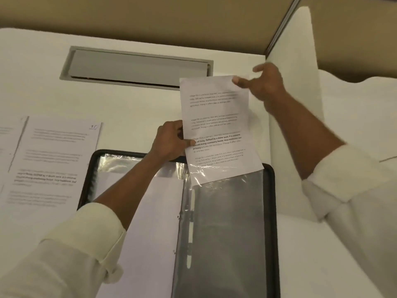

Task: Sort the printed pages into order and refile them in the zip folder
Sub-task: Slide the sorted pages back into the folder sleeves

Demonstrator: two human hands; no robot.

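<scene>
Page: the printed page [217, 125] stands centre-right of the frame, long axis near upright, with its bottom edge already inside the mouth of a clear sleeve [225, 222].
Line of travel: the sleeve runs straight down-frame from the page, on the same axis, so the next push is likely downward.
Left hand [169, 140]: the nearer one, pinching the page's left edge at mid-height.
Right hand [266, 82]: thumb at the top right corner, fingers spread and blurred; whether it grips cannot be told.
Folder: the zip folder [271, 211] lies open at bottom centre.
Around: loose pages [53, 160] at left, a grey hatch [137, 67] above, and a white partition [290, 61] beside the right hand.
Snag risk: the crinkled sleeve mouth.
</scene>
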